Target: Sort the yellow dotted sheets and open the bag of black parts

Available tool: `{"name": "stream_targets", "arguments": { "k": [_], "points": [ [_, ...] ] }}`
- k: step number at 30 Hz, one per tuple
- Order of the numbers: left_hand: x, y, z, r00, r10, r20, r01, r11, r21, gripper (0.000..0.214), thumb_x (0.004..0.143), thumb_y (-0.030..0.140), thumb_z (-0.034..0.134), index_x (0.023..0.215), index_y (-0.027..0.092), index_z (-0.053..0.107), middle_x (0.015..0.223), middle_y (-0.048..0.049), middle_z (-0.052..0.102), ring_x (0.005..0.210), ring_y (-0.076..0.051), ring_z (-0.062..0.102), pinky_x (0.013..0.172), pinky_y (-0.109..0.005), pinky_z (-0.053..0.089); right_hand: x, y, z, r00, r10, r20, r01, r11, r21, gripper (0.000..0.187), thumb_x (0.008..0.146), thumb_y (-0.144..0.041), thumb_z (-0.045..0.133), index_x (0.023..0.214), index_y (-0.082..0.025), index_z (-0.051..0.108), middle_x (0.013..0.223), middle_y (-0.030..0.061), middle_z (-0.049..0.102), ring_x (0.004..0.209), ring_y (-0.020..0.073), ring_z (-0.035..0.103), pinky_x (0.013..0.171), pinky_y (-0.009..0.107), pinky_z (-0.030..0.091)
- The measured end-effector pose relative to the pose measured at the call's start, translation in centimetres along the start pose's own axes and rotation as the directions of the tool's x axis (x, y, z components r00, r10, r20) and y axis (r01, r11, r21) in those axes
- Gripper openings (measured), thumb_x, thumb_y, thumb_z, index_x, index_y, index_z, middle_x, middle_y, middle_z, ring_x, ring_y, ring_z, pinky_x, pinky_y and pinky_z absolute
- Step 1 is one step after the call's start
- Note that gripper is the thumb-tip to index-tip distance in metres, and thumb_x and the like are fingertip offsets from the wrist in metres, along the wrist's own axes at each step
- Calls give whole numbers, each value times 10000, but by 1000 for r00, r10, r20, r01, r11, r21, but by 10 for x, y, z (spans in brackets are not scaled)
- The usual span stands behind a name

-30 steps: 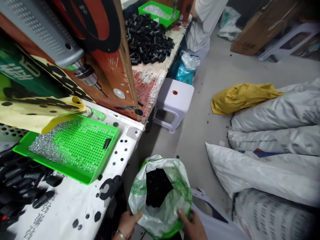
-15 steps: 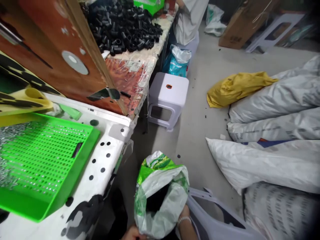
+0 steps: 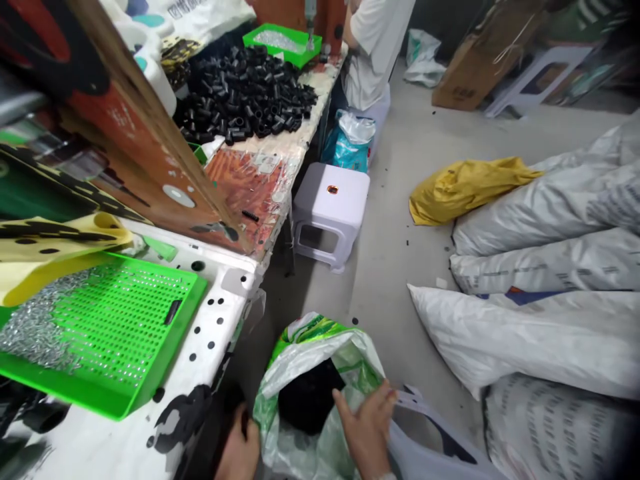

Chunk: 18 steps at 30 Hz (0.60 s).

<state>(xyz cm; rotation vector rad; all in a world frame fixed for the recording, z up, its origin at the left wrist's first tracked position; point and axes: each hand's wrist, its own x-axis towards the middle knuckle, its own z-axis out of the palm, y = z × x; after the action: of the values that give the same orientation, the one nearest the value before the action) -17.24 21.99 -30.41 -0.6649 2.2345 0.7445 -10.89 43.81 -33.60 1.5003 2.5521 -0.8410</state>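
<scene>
A green and white plastic sack [image 3: 320, 360] stands open on the floor below me, with dark black parts [image 3: 307, 400] showing inside. My left hand [image 3: 241, 448] is closed on the sack's left edge at the bottom of the view. My right hand [image 3: 367, 427] rests on the sack's right rim with its fingers stretched out and spread, holding nothing. A green perforated tray [image 3: 125, 320] with a heap of small silver metal pieces [image 3: 35, 327] lies on the white table [image 3: 200, 373] to my left.
A pile of black plastic tubes [image 3: 245, 93] covers the far bench, where another person in a white shirt [image 3: 375, 47] sits. A white stool [image 3: 330, 207] stands on the floor. Large white sacks [image 3: 540, 267] and a yellow bag [image 3: 465, 187] fill the right. A brown board [image 3: 150, 147] leans on the table.
My view has swung back and lifted. My right hand came up from under the sack and now lies spread on its rim. The sack's mouth has opened wider.
</scene>
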Motion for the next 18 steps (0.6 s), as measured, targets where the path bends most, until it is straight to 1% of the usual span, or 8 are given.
{"name": "stream_targets", "arguments": {
  "k": [2,3,5,7,9,11,14,18],
  "points": [
    [-4,45,0,969,240,-56,-221,947,234,559,788,420,401,1282,159,394,1183,-159,541,1010,-305,551,792,-374,440,5,-14,25,997,2,-72,-8,997,-79,1065,657,-612,465,1347,96,69,1329,398,126,1211,508,190,860,594,310],
    [-6,68,7,914,398,-75,-350,870,347,594,795,454,396,1305,151,366,1277,-161,461,1052,-303,528,821,-377,435,10,-16,36,995,5,-104,-16,994,-109,1044,666,-580,477,1356,77,50,1333,390,132,1191,509,226,835,594,326],
    [-6,107,32,820,567,76,-520,683,513,649,775,415,475,1361,208,287,1381,-134,342,1048,-294,532,799,-370,458,20,-10,54,993,-5,-117,-13,989,-148,967,703,-501,481,1369,44,41,1322,364,197,1135,485,326,807,563,362],
    [2,132,61,757,596,267,-608,495,621,685,769,191,486,1387,281,204,1437,-132,242,980,-282,568,773,-384,467,32,3,63,999,-27,-46,19,987,-159,830,755,-400,443,1378,17,85,1259,319,331,1058,422,437,796,498,401],
    [18,143,82,758,548,354,-622,444,645,686,784,34,326,1387,323,170,1399,-170,301,932,-284,587,740,-430,462,43,19,65,994,-62,94,75,988,-136,705,791,-306,382,1390,-33,129,1165,249,454,969,345,522,767,435,435],
    [39,145,85,769,499,400,-629,479,612,662,787,2,252,1378,299,225,1247,-202,472,921,-303,587,739,-475,442,54,36,60,957,-137,255,153,987,-43,652,790,-258,372,1390,-82,188,1155,197,502,966,294,548,791,397,445],
    [75,146,66,728,435,530,-679,566,468,433,759,167,506,1183,235,557,981,-132,635,941,-319,568,812,-457,407,70,57,43,811,-325,487,267,946,186,602,753,-292,477,1318,-110,375,1211,148,519,1086,265,504,925,369,384],
    [119,142,35,657,331,678,-580,796,173,319,594,354,676,852,171,719,751,-21,671,768,-219,586,707,-280,437,88,75,21,605,-427,672,121,883,453,502,739,-411,557,1157,-132,554,1114,102,599,1038,252,534,918,339,391]
  ]
}}
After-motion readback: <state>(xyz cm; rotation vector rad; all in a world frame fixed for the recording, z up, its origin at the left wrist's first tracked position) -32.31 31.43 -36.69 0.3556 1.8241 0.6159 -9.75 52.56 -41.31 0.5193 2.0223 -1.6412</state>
